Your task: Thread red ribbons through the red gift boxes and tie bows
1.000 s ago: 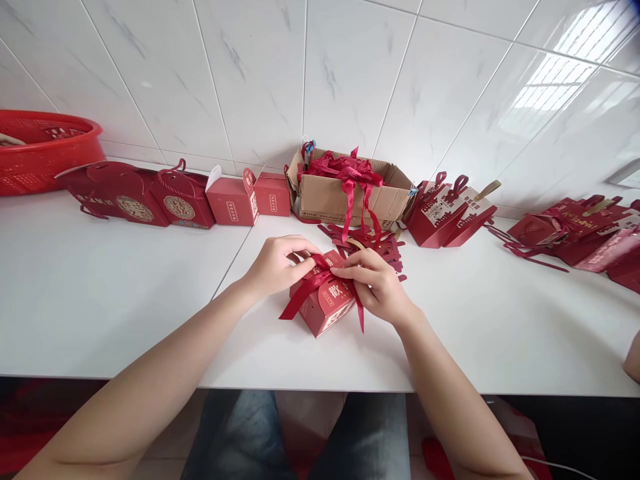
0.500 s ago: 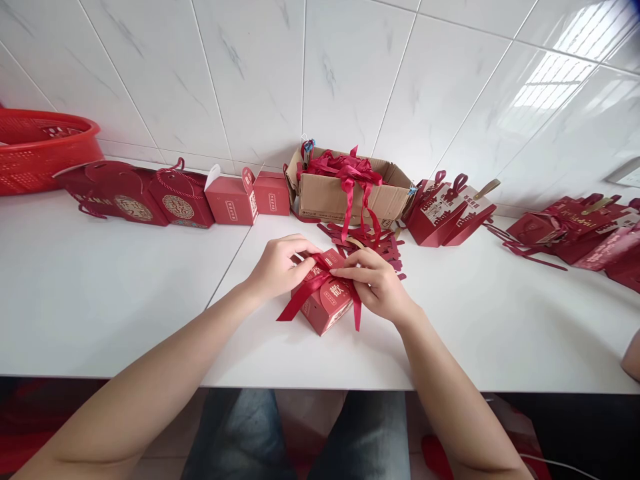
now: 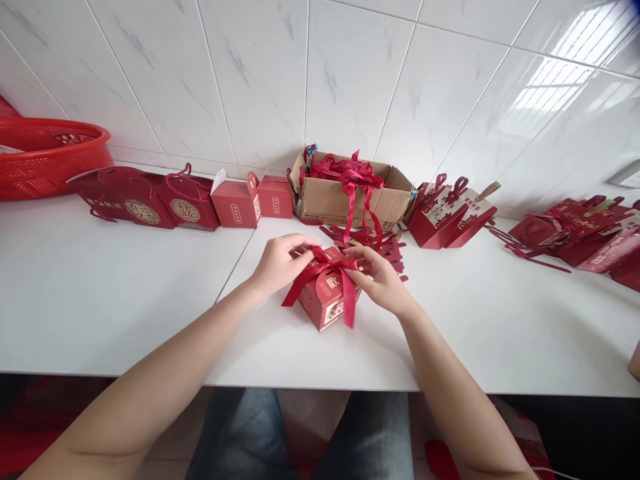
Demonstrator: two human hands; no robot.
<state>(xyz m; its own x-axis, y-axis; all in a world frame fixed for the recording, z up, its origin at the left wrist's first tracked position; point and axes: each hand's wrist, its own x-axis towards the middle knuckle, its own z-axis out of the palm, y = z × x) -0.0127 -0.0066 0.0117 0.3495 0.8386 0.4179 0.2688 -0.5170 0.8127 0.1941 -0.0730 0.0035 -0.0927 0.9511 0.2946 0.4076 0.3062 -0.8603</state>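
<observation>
A small red gift box (image 3: pixel 321 304) with gold print stands on the white table in front of me, one corner toward me. A dark red satin ribbon (image 3: pixel 302 281) is tied in a bow on its top, and its two tails hang down the near sides. My left hand (image 3: pixel 281 265) pinches the bow's left loop at the box's far left side. On the other side my right hand (image 3: pixel 376 275) pinches the right loop between thumb and forefinger. Some fingertips are hidden behind the ribbon.
Behind the gift box, a cardboard box (image 3: pixel 350 200) holds red ribbons, with loose strips (image 3: pixel 385 252) before it. Red boxes (image 3: pixel 187 205) line the wall at left, beside a red basket (image 3: pixel 55 160). More handled boxes (image 3: pixel 450 217) stand at right.
The bow's loops have been spread, and my right hand has moved slightly outward with its loop. The right ribbon tail now lies across the front of the gift box.
</observation>
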